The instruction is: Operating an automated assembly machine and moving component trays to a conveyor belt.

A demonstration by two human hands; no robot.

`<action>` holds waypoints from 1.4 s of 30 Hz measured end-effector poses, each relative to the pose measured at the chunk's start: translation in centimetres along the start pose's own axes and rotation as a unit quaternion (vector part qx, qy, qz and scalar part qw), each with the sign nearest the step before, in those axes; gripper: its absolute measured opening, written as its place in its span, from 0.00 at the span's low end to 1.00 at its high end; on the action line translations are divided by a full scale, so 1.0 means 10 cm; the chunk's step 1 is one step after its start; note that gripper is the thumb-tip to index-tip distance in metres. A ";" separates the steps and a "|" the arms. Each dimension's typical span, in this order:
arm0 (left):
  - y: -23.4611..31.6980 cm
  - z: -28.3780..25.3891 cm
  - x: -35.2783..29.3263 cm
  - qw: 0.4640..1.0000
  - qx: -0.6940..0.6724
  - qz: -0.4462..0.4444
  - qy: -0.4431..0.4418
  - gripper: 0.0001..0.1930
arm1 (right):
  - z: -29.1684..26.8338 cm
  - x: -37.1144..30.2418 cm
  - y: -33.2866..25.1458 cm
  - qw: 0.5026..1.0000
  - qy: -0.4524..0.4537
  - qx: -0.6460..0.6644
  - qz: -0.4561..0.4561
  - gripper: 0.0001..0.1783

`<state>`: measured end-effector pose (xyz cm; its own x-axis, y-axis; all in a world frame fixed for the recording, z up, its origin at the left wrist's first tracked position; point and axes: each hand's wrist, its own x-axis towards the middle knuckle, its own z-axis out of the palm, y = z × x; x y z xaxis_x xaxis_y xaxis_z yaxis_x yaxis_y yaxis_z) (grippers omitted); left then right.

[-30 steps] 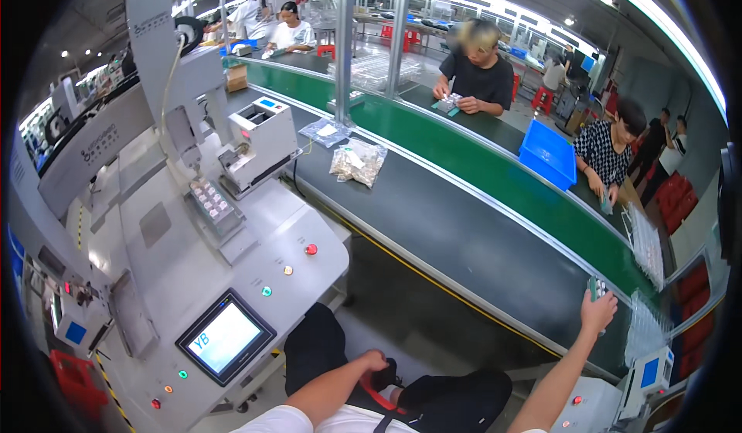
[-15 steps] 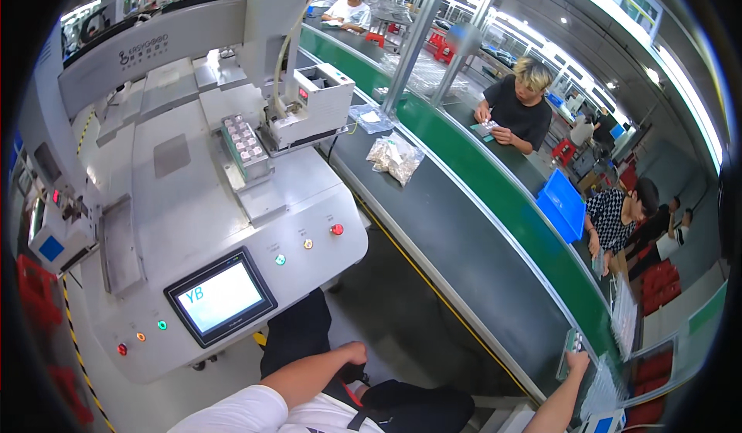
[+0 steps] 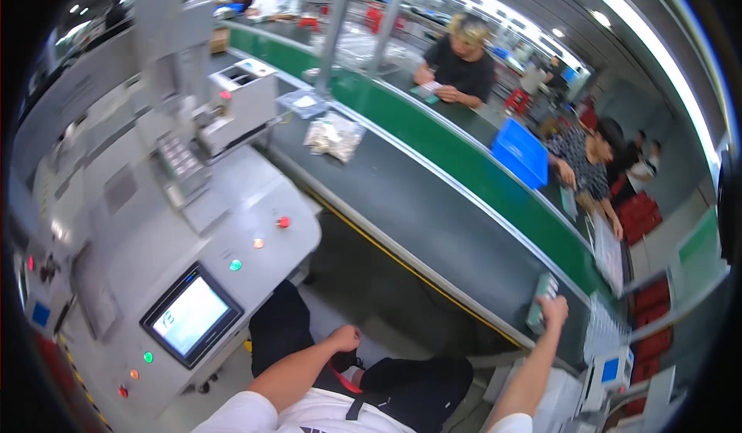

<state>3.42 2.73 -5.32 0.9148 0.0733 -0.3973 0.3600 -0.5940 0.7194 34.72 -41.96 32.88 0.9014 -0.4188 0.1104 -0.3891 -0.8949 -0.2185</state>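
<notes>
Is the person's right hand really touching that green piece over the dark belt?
Touching. The head view shows the right hand gripping the green piece at its right side, with no gap visible between them.

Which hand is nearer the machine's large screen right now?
Left. The left hand is above the lap, to the right of the large screen. The right hand is much farther right, over the dark worktop, holding a green tray.
</notes>
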 end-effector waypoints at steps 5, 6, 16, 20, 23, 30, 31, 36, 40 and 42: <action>0.38 -0.24 -0.36 0.942 -0.334 0.028 0.016 0.16 | 0.03 -1.48 -0.69 0.977 0.003 0.148 -0.153 0.28; 0.66 -0.40 -0.52 0.916 -0.401 0.026 -0.009 0.17 | 0.00 -1.86 -0.79 0.952 -0.005 0.241 -0.188 0.24; 1.82 -1.06 -1.67 0.604 -0.773 0.166 -0.099 0.45 | 0.17 -3.98 -1.11 0.798 -0.206 0.299 -0.482 0.33; 1.85 -1.13 -1.76 0.611 -0.774 0.164 -0.036 0.46 | -0.03 -4.11 -1.13 0.800 -0.271 0.236 -0.480 0.42; 1.91 -1.23 -1.74 0.576 -0.786 0.220 -0.048 0.45 | -0.23 -4.10 -1.07 0.775 -0.251 0.287 -0.503 0.55; 2.04 -1.47 -1.78 0.539 -0.813 0.214 -0.047 0.44 | -0.11 -4.25 -0.82 0.770 -0.185 0.349 -0.501 0.38; 2.02 -1.46 -1.77 0.538 -0.813 0.219 -0.048 0.44 | -0.04 -4.28 -0.82 0.772 -0.167 0.353 -0.501 0.38; 1.94 -1.44 -1.78 0.514 -0.823 0.234 -0.062 0.47 | 0.07 -4.29 -0.85 0.755 -0.144 0.406 -0.495 0.34; 1.92 -1.44 -1.80 0.517 -0.815 0.257 -0.055 0.48 | 0.09 -4.29 -0.82 0.748 -0.140 0.424 -0.490 0.34; 1.98 -1.47 -1.81 0.515 -0.814 0.265 -0.051 0.46 | 0.08 -4.29 -0.82 0.749 -0.147 0.423 -0.489 0.34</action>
<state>-3.35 1.39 24.49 0.9791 0.1540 0.1326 -0.1819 0.9552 0.2336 -0.59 -16.57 29.13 0.7281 0.5356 0.4277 0.6317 -0.2821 -0.7220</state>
